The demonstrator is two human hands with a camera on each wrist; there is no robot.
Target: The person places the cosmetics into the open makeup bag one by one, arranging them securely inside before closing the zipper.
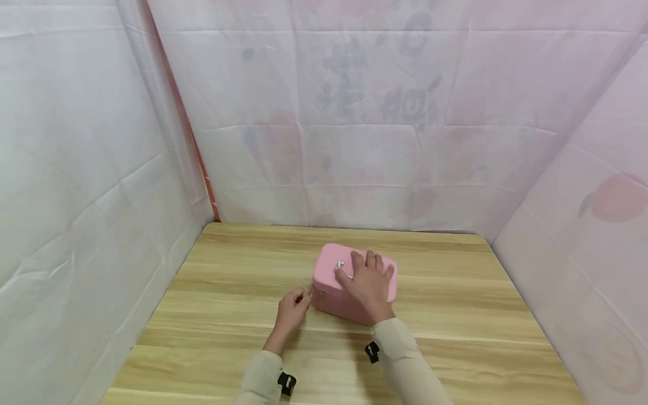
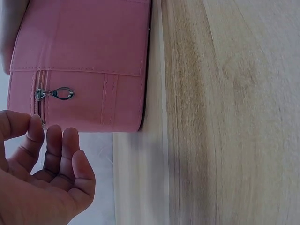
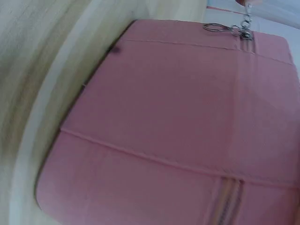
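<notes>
A pink zippered case sits upright on the wooden table, with stitched seams and a small silver fitting on its lid. My right hand rests on the lid with its fingers spread. At the case's left corner, my left hand pinches a silver zipper pull between thumb and index finger. In the left wrist view the other fingers of this hand are loosely bent, holding nothing. A second zipper pull lies loose against the case's side, close to the pinching fingertips.
The wood-grain table extends around the case on all sides. Pale printed sheets stand as walls at the back, left and right. Both sleeves carry a black wrist strap.
</notes>
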